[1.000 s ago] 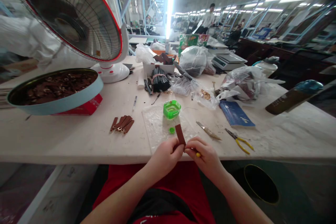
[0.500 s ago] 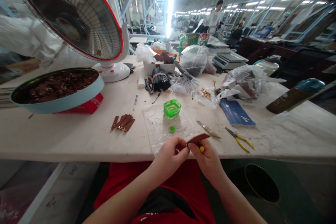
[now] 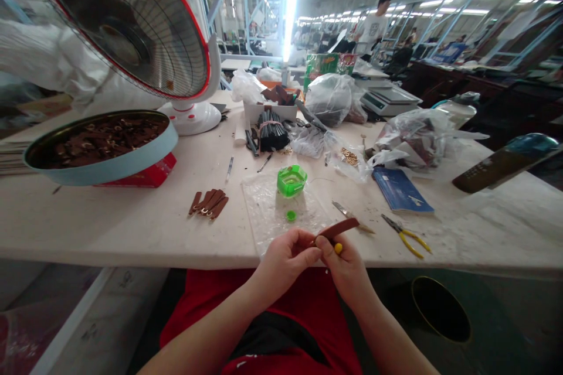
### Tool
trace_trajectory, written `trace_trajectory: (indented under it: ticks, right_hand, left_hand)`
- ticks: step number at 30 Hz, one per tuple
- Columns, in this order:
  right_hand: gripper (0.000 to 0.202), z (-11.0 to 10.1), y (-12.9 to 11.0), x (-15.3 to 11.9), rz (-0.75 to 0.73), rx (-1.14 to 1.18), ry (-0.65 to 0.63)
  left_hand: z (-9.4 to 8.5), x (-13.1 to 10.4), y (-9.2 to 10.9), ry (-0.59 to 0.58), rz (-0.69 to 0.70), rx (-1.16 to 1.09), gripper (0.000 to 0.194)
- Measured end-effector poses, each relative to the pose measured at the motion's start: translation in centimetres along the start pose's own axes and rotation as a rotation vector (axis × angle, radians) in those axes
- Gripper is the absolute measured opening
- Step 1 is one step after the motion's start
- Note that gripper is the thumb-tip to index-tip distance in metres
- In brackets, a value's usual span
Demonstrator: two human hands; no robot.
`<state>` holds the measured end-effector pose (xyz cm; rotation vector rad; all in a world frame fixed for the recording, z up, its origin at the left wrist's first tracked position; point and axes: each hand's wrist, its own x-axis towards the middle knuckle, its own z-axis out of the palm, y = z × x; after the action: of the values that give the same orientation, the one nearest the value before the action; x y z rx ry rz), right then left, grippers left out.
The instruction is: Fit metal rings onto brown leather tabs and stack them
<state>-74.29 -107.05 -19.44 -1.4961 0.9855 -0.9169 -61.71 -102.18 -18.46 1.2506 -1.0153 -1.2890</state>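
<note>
Just above the table's front edge, my left hand (image 3: 288, 258) and my right hand (image 3: 345, 263) meet around a brown leather strip (image 3: 341, 227). Its free end points up to the right; the fingers hide the lower end. My left fingers are closed at that hidden end. My right thumb presses on the strip, and a yellow knob (image 3: 338, 248) of some tool pokes out of the same hand. Beyond my hands, a green plastic container (image 3: 291, 180) and a small green cap (image 3: 291, 216) rest on a clear plastic sheet (image 3: 264, 211). Several brown strips with metal rings (image 3: 209, 203) lie to the left.
A knife (image 3: 352, 218), yellow-handled pliers (image 3: 407, 237) and a blue booklet (image 3: 402, 190) lie to the right. On the left stand a round tin (image 3: 105, 173) of brown pieces and a fan (image 3: 132, 29). Plastic bags (image 3: 329, 99) fill the back. A person (image 3: 373, 26) stands far off.
The strip's free end has swung up and a little to the right, showing more of its flat face. Both hands stay closed together. The whole view has shifted slightly.
</note>
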Motion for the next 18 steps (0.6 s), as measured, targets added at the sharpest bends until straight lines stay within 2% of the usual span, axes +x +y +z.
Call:
trace_trajectory:
  ticks: [7,14,18]
  right_hand:
    - [0.032,1.1,0.7,1.1,-0.056,-0.096,0.017]
    - [0.03,2.3,2.4,2.2,-0.116,-0.229,0.036]
    - [0.028,2.7,3.3,3.4,-0.097,-0.228,0.027]
  left_hand:
    - [-1.0,0.8,-0.5,0.069,-0.051,-0.037,0.025]
    - [-2.0,2.0,-1.4,0.124,-0.031,0.113,0.013]
    - [-2.5,2.9,-2.1,0.119,-0.029,0.16,0.017]
